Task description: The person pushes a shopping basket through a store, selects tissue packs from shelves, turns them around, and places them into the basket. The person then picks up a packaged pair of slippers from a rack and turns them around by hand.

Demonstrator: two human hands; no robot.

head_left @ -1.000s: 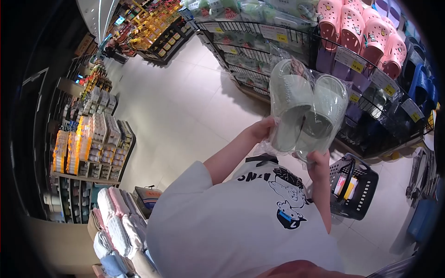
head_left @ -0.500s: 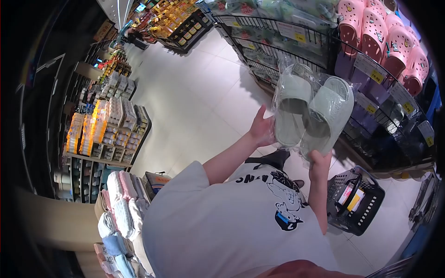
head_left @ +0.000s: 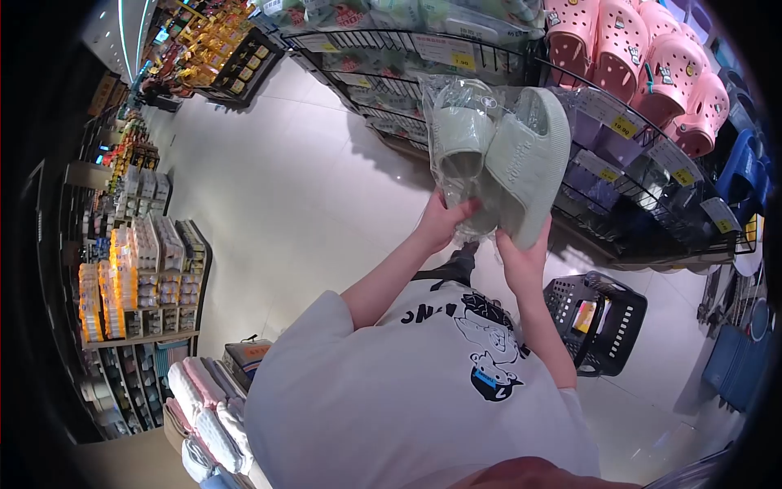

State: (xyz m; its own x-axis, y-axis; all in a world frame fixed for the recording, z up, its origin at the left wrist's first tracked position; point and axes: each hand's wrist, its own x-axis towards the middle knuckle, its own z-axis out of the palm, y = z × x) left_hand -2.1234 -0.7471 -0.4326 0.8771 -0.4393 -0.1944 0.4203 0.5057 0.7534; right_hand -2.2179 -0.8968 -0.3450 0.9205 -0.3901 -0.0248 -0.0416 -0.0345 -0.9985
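Note:
A pair of pale green slippers [head_left: 531, 151] in a clear plastic bag [head_left: 434, 110] is held up in front of my body, toes pointing away from me. My left hand [head_left: 444, 218] grips the near end of the left slipper, its thumb lying over the footbed. The right slipper's near end is in my right hand [head_left: 523, 254], with the thumb on the inner side and the other fingers hidden behind. The right slipper is tilted, so its ribbed side edge and the raised lettering on its strap show.
Pink clogs [head_left: 617, 49] fill a wire rack [head_left: 489, 61] ahead, with price tags [head_left: 623, 126] along its edge. A black shopping basket [head_left: 627, 326] containing a small package stands on the floor to the right. Folded towels [head_left: 199, 399] and a stocked shelf [head_left: 147, 285] are at left.
My left hand has closed from a spread position onto the left slipper. The slippers have turned, showing more of the right one's side. The view has swung right.

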